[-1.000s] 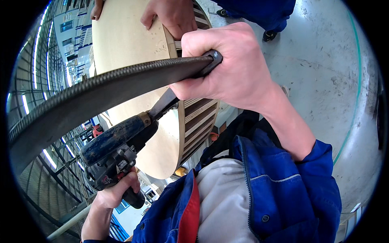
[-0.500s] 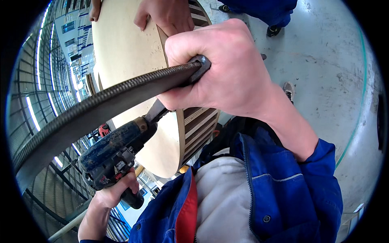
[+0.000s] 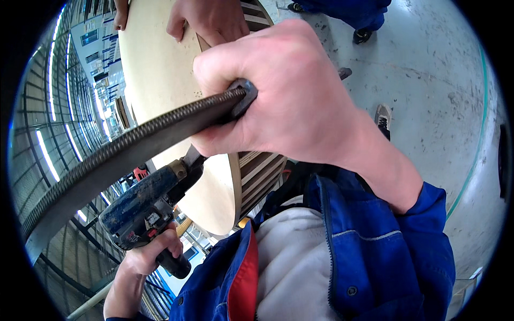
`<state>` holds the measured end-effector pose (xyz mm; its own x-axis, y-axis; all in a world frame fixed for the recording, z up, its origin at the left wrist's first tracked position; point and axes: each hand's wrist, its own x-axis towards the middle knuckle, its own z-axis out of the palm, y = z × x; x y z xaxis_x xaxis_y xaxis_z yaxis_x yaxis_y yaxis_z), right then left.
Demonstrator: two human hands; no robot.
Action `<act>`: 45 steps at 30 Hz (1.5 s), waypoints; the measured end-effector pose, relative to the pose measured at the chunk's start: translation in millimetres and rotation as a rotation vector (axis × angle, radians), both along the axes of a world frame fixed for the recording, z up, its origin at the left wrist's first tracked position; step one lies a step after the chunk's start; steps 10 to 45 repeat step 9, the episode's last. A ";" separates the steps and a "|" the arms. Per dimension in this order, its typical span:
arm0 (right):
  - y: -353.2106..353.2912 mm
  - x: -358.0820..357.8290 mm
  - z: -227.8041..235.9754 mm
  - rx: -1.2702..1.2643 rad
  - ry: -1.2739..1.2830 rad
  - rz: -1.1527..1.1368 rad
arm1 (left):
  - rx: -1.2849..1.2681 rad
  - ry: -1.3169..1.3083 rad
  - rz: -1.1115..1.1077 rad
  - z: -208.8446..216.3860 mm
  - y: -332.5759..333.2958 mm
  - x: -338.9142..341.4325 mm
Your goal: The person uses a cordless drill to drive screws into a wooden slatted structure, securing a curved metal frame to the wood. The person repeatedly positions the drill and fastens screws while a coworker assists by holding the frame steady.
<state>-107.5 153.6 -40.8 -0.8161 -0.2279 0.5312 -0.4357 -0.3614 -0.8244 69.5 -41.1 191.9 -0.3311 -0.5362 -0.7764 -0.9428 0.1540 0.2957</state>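
Right hand: the right hand (image 3: 284, 96) was clenched around the end of a dark ribbed cable (image 3: 123, 155), now larger and lower in view than a second ago.
Left hand: the left hand (image 3: 152, 254) gripped the handle of a scuffed blue cordless drill (image 3: 142, 206), which had shifted right, its nose against the wooden cable drum (image 3: 160, 80).
Drum: pale smooth round flange, slatted core beside it.
Other person: a hand (image 3: 209, 18) rested on the drum's upper edge.
Floor: grey speckled concrete (image 3: 428, 80) right of the drum.
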 end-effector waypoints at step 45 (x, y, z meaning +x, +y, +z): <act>19.9 -9.3 5.8 -0.020 -0.084 0.212 | -0.013 -0.023 -0.015 -0.4 1.9 -3.7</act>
